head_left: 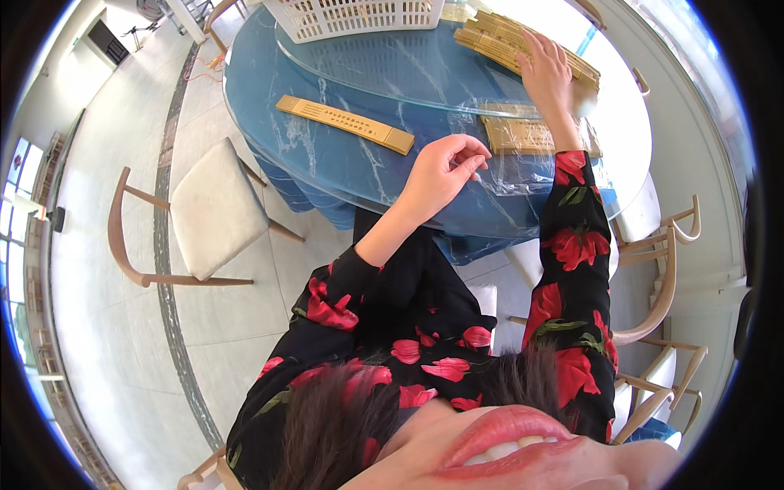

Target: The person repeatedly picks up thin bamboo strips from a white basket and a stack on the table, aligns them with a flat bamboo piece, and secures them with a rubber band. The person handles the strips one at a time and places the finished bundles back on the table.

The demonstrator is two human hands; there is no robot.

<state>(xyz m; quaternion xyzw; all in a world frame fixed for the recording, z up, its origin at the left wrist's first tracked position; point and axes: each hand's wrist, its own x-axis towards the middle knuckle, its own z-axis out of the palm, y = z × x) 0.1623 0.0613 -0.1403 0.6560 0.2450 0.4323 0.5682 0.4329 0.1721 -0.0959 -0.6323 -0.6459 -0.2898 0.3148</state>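
Note:
My right hand (545, 73) reaches to the far right of the table, fingers stretched out over a stack of long, flat golden packets (498, 38) and touching it. Near the front edge, my left hand (445, 175) is held with fingers curled and the thumb close to the index finger; nothing shows between them. A single golden packet (345, 124) with dark print lies to the left of that hand, apart from it. Under my right wrist, more golden packets (514, 135) lie in a transparent plastic wrapper (523, 181).
The round table (261, 106) has a blue marbled top and a raised glass turntable (367, 86). At the back stands a white slatted plastic basket (359, 18). A pale-seated wooden chair (216, 208) is on the left; more wooden chairs (665, 294) line the right.

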